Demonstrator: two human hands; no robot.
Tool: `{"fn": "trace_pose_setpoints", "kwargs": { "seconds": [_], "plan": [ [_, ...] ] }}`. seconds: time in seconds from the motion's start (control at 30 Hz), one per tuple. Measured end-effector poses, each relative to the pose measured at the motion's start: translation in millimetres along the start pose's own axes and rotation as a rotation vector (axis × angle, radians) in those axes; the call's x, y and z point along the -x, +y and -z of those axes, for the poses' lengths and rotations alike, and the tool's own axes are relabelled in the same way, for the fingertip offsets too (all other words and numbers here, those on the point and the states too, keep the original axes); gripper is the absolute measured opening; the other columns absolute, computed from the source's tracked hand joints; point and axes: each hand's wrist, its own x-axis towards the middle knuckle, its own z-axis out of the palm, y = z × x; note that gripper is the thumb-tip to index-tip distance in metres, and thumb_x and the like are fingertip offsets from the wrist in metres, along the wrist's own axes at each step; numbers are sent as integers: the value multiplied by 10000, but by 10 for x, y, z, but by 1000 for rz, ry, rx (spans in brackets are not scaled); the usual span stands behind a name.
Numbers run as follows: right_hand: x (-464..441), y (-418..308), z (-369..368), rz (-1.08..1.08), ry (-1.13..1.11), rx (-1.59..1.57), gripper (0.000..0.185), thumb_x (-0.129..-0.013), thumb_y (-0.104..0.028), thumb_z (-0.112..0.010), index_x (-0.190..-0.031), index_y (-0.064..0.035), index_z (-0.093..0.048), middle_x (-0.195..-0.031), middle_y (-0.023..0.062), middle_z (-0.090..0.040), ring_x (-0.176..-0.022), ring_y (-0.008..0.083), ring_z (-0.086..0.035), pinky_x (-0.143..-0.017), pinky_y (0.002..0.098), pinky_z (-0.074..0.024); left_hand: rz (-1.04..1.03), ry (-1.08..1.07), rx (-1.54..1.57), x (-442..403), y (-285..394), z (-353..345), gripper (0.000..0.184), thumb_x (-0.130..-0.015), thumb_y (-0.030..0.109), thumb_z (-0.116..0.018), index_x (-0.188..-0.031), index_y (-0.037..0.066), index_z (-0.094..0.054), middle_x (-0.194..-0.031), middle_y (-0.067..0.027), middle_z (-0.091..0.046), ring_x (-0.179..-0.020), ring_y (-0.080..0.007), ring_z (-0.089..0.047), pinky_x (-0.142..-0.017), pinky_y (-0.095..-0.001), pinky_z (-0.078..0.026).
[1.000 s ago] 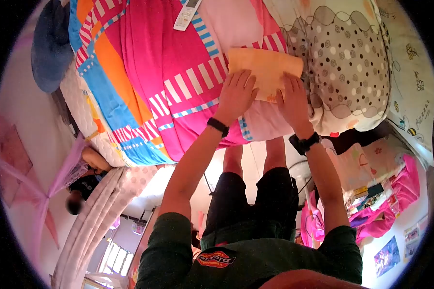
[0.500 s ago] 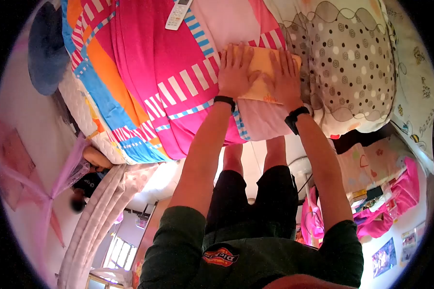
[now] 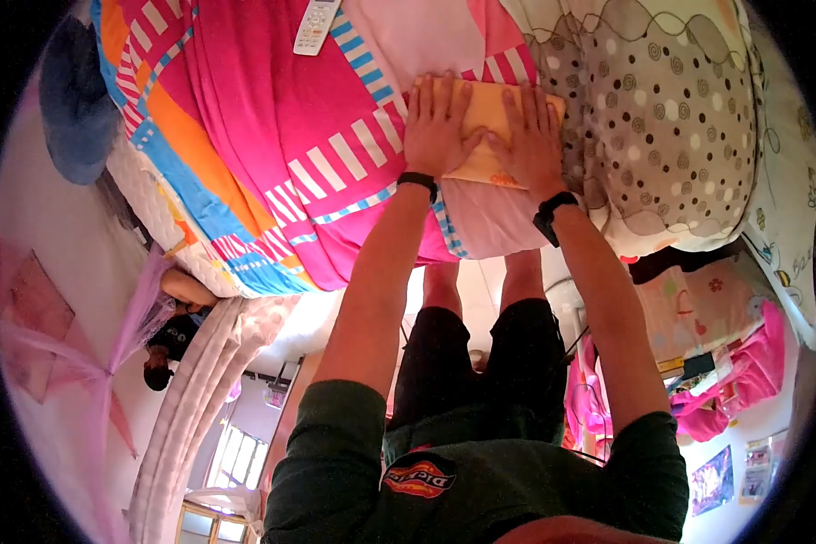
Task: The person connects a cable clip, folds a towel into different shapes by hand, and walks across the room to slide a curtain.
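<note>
The left hand [image 3: 437, 131] and right hand [image 3: 533, 145] had moved from the near edge of the folded orange cloth [image 3: 488, 104] to flat across it, apparently pressing it smooth. Neither grip clamped anything. It lay on the patchwork quilt [image 3: 254, 136], long axis left-to-right, small print toward the person.

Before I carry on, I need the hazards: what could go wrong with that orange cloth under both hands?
The orange cloth lies under the left hand and right hand, both spread flat; it may lose its shape if they lift.
The patterned quilt beneath looks soft, so pressing could rumple it and crease the cloth.
The remote rests on the same quilt and might slide if that gets tugged.
</note>
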Motion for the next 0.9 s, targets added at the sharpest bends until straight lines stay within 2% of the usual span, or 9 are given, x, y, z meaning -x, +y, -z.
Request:
{"fn": "trace_pose_setpoints", "kwargs": {
  "seconds": [0.23, 0.3, 0.4, 0.57, 0.8, 0.9],
  "plan": [
    [-55, 23, -26, 25, -33, 1, 689, -826, -463, -524, -1368, -85, -329, -1420, 193, -284, -1323, 348, -251, -1061, 471, -201, 13, -5, 10, -55, -14, -35, 650, -793, 503, -535, -1282, 82, -460, -1391, -192, -329, -1296, -427, -238, -1072, -532, -155],
    [-58, 31, -61, 30, -34, 12, 705, -831, -458, -513, -1388, -96, -277, -1413, 205, -286, -1315, 362, -255, -1043, 488, -213, 12, -6, 4, -48, -25, -56, 650, -792, 504, -539, -1278, 80, -461, -1390, -195, -327, -1291, -436, -240, -1067, -539, -164],
    [-85, 8, -40, 5, -50, 9, 689, -823, -478, -522, -1357, -85, -337, -1418, 205, -278, -1322, 353, -249, -1055, 478, -204, -5, 13, 12, -57, -52, -108, 653, -789, 508, -544, -1271, 75, -460, -1388, -201, -327, -1283, -453, -244, -1055, -555, -180],
    [-53, 1, -160, 7, -30, 13, 712, -801, -490, -550, -1353, -94, -335, -1400, 213, -302, -1304, 369, -273, -1038, 506, -216, -17, 44, 76, -26, -104, -153, 653, -792, 511, -541, -1265, 68, -458, -1382, -209, -330, -1280, -470, -242, -1044, -567, -190],
    [-51, -36, -78, 59, 70, 32, 701, -810, -467, -550, -1352, -82, -328, -1389, 217, -313, -1282, 388, -296, -1029, 514, -244, -8, 27, 9, -20, -77, -46, 657, -828, 509, -473, -1314, 70, -414, -1402, -190, -303, -1310, -424, -213, -1076, -538, -140],
    [-21, -93, 37, 62, 72, 37, 690, -815, -430, -553, -1351, -58, -329, -1390, 226, -301, -1277, 404, -286, -1051, 506, -223, -39, 55, 54, -2, -46, 75, 670, -831, 505, -464, -1326, 59, -394, -1405, -189, -297, -1326, -403, -186, -1088, -528, -113]
  ]
}}
